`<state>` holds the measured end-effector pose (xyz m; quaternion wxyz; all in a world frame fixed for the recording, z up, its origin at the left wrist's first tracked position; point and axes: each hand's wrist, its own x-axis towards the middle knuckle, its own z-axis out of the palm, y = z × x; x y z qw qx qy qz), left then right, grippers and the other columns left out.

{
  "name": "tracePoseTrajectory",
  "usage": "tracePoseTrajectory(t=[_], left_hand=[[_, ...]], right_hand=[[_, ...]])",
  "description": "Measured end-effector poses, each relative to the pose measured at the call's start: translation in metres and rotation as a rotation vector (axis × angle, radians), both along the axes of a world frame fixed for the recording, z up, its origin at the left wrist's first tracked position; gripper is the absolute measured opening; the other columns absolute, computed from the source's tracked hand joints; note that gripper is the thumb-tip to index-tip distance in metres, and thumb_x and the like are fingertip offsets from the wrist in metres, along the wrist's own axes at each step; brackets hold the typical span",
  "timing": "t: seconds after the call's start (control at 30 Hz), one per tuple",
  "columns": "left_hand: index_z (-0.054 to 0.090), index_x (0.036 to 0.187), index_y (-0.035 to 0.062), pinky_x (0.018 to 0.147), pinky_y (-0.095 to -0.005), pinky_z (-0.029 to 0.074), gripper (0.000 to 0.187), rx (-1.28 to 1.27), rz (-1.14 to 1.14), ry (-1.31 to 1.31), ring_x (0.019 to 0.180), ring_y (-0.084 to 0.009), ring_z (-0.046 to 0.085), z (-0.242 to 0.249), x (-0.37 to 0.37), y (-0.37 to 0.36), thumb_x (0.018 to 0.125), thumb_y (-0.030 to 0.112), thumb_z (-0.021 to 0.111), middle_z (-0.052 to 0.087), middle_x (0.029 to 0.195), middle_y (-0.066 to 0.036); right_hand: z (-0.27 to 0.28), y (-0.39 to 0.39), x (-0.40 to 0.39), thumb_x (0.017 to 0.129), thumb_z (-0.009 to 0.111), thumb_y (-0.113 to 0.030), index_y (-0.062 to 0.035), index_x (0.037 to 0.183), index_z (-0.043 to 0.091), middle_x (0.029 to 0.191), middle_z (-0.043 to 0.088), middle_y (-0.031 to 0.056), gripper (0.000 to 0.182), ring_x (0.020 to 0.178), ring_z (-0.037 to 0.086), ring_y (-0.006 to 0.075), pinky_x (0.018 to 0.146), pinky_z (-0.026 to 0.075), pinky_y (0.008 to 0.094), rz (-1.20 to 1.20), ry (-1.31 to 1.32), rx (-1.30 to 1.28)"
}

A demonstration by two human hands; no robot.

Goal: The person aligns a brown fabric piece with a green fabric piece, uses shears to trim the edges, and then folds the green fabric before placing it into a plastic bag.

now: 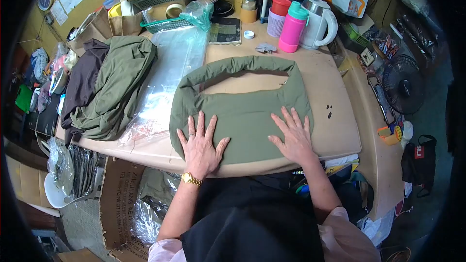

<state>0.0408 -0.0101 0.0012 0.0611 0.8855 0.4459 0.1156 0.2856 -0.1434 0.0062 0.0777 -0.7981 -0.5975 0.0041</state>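
Note:
An olive-green padded shoulder bag point(242, 126) lies flat on the table right in front of me, its thick strap arching toward the back. My left hand point(201, 145) rests flat on the bag's lower left, fingers spread, with a gold watch on the wrist. On the lower right of the bag lies my right hand point(293, 138), also with fingers spread. Neither hand grips anything. To the left are clear plastic bags point(167, 75) and a heap of olive fabric pieces point(116, 77) beside a dark brown fabric piece point(87, 77).
A pink bottle point(290, 31), an electric kettle point(318, 24) and a purple cup point(275, 24) stand at the back right. A green basket point(167, 23) is at the back left. Below the table's front edge sits an open cardboard box point(119, 204). A black fan point(404, 85) stands at right.

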Motion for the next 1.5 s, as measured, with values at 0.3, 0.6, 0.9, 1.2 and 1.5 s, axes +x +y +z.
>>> tracePoseTrajectory(t=[0.3, 0.6, 0.9, 1.2, 1.5], left_hand=[[0.057, 0.128, 0.0111, 0.093, -0.0506, 0.043, 0.053, -0.161, -0.045, 0.012, 0.110, -0.0335, 0.059, 0.037, -0.024, 0.025, 0.087, 0.044, 0.067, 0.058, 0.126, -0.014], [0.061, 0.118, 0.0109, 0.086, -0.0453, 0.046, 0.046, 0.248, 0.278, -0.196, 0.107, -0.0335, 0.058, 0.025, 0.046, 0.138, 0.074, 0.009, 0.073, 0.059, 0.110, -0.012], [0.063, 0.095, 0.0055, 0.066, -0.0405, 0.051, 0.004, 0.263, 0.184, -0.781, 0.072, -0.0323, 0.067, -0.028, 0.013, 0.156, 0.091, 0.007, 0.062, 0.068, 0.077, -0.014], [0.061, 0.097, 0.0047, 0.069, -0.0412, 0.050, 0.008, 0.154, 0.261, -0.764, 0.077, -0.0340, 0.065, -0.030, 0.017, 0.160, 0.092, 0.010, 0.063, 0.067, 0.084, -0.016], [0.061, 0.117, 0.0075, 0.088, -0.0465, 0.046, 0.037, -0.117, -0.270, -0.321, 0.103, -0.0328, 0.059, 0.050, 0.050, 0.013, 0.087, 0.027, 0.070, 0.061, 0.110, -0.014]], right_hand=[[0.058, -0.008, 0.024, 0.085, 0.069, -0.042, -0.0077, 0.128, 0.060, 0.141, 0.052, 0.0180, 0.056, 0.132, 0.049, 0.0320, 0.108, 0.038, 0.0460, -0.041, 0.507, -0.145], [0.031, 0.132, 0.077, 0.077, 0.069, -0.007, -0.0116, 0.120, 0.055, 0.123, 0.057, 0.0140, 0.046, 0.127, 0.048, 0.0321, 0.102, 0.036, 0.0548, -0.558, 0.079, 0.367], [-0.035, 0.101, 0.108, 0.080, 0.066, 0.000, -0.0033, 0.092, 0.063, 0.087, 0.068, 0.0148, 0.012, 0.084, 0.067, 0.0337, 0.077, 0.051, 0.0415, -0.479, 0.501, 0.753], [-0.037, 0.104, 0.117, 0.081, 0.072, -0.009, -0.0028, 0.095, 0.064, 0.087, 0.068, 0.0141, 0.018, 0.086, 0.066, 0.0311, 0.079, 0.050, 0.0401, -0.507, 0.482, 0.529], [0.023, 0.205, 0.155, 0.085, 0.063, -0.003, -0.0054, 0.116, 0.065, 0.119, 0.062, 0.0237, 0.031, 0.110, 0.060, 0.0373, 0.095, 0.047, 0.0412, -0.004, 0.434, 0.388]])
